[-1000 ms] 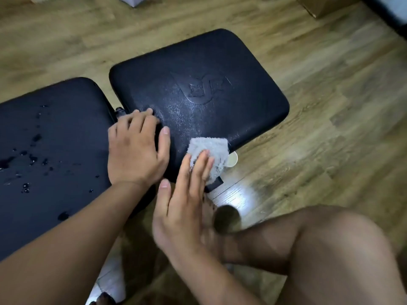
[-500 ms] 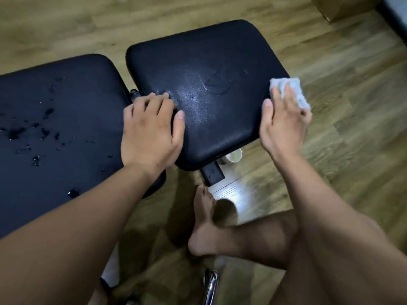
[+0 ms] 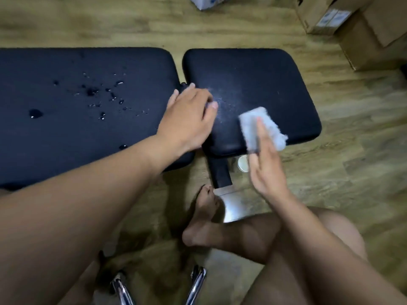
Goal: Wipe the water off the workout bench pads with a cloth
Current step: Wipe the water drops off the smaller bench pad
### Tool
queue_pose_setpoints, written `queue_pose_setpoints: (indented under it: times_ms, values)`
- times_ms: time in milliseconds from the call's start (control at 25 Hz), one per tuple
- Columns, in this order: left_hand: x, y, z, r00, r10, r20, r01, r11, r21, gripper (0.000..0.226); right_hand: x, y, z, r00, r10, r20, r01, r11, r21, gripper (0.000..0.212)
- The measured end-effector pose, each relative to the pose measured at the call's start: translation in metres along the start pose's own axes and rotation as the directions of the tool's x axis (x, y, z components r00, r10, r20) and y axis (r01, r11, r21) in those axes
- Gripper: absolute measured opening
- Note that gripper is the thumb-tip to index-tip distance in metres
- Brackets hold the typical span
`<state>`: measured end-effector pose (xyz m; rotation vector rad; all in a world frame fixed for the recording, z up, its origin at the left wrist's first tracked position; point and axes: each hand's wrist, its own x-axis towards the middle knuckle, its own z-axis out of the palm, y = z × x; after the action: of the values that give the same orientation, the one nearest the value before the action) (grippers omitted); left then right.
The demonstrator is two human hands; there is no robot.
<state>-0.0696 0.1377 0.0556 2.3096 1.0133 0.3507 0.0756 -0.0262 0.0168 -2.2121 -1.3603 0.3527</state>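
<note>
Pressing a small pale grey folded cloth [image 3: 262,126] flat under its fingers, the right hand [image 3: 265,166] works the near edge of the smaller black padded seat pad [image 3: 259,84]. The fingers lie extended over the cloth rather than curled around it, apparently so the palm side can push the fabric down and spread it over the vinyl. The picture is blurred here, so whether the thumb pinches the cloth from below cannot be told.

Left of the cloth, the left hand [image 3: 189,116] rests open and flat, fingers together, bridging the gap between the two pads with nothing held. It probably braces the bench against the wiping push.

Between the two hands the seat pad shows a dull, speckled sheen, likely a thin film of smeared water rather than beads. Beyond the left hand, well away from the cloth, the longer black padded back pad [image 3: 66,128] carries scattered water droplets [image 3: 97,95] and one larger bead near its far left.

Judged so, the seat pad is close to done and the back pad is untouched; the cloth would have to cross over the bracing hand to reach it.
</note>
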Motion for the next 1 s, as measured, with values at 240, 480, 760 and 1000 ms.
queue_pose_setpoints:
  times_ms: [240, 480, 760, 1000]
  values:
    - [-0.123, -0.004, -0.024, 0.954, -0.077, 0.288, -0.100, 0.827, 0.553, 0.063, -0.018, -0.057, 0.032, 0.967, -0.167, 0.191, 0.206, 0.957, -0.205, 0.069]
    - [-0.139, -0.017, -0.014, 0.931, -0.039, 0.364, -0.167, 0.841, 0.516, 0.068, 0.056, -0.063, 0.032, 0.889, -0.308, 0.340, 0.388, 0.900, -0.200, 0.063]
    - [-0.136, -0.021, -0.012, 0.940, -0.007, 0.341, -0.188, 0.823, 0.537, 0.068, 0.170, -0.076, 0.049, 0.966, -0.089, 0.241, 0.154, 0.952, -0.265, 0.050]
    - [-0.140, -0.023, -0.011, 0.954, 0.001, 0.299, -0.192, 0.770, 0.609, 0.065, 0.043, -0.050, 0.037, 0.829, -0.441, 0.343, 0.554, 0.734, -0.393, 0.038]
